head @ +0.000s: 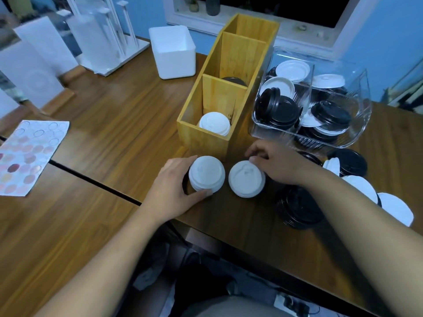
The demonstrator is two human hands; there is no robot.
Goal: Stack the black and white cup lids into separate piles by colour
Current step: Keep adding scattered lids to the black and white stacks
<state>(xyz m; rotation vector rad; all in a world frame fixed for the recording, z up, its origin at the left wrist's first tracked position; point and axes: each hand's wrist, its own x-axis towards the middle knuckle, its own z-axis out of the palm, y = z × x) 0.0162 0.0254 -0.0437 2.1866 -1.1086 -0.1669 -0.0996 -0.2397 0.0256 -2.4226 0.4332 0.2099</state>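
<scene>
Lids barely sorted: left hand [170,186] grips one white stack [206,173], right hand [278,167] pinches another [246,178] just before wooden organizer [201,133], which holds few; clear bin [357,133] beside it stays mixed.

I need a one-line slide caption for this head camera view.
Left hand and right hand each grip white lids before the wooden organiser.

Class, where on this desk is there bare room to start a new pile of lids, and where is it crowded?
Free: bare wood between the sticker sheet and the wooden organiser. Crowded: right of the right hand, where loose lids lie before the clear bin.
</scene>
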